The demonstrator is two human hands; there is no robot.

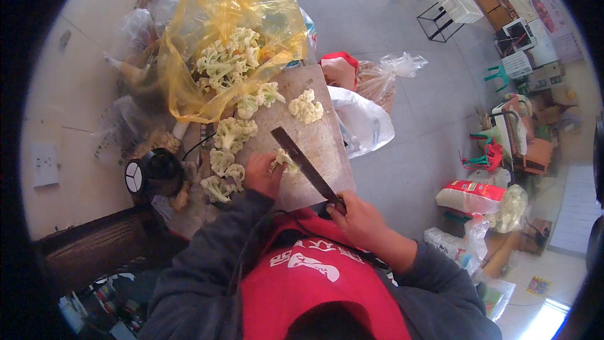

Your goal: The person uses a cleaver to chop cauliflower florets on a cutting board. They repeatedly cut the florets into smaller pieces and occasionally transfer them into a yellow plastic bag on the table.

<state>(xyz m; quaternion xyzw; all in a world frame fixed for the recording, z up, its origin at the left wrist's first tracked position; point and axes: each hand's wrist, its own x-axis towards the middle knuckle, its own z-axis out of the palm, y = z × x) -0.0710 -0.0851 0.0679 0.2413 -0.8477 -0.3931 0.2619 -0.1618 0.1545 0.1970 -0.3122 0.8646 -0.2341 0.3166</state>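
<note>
My right hand (351,219) is closed round the handle of a kitchen knife (304,165), whose dark blade slants up and left over the cutting board (325,151). Just left of the blade, my left hand (263,174) grips a small cauliflower floret (284,159) against the board; the fingers hide part of it. A larger cauliflower piece (306,106) lies near the board's far right. Along the left edge runs a row of cut florets (233,134). Beyond them a yellow plastic bag (184,56) lies open, with many cauliflower florets (229,61) inside.
Left of the florets stands a black round appliance (165,172) with a cable. A white plastic bag (365,123) hangs or stands beside the board's right edge, near a tied clear bag (377,80). Sacks (472,196) and a stool (453,9) stand on the floor at right.
</note>
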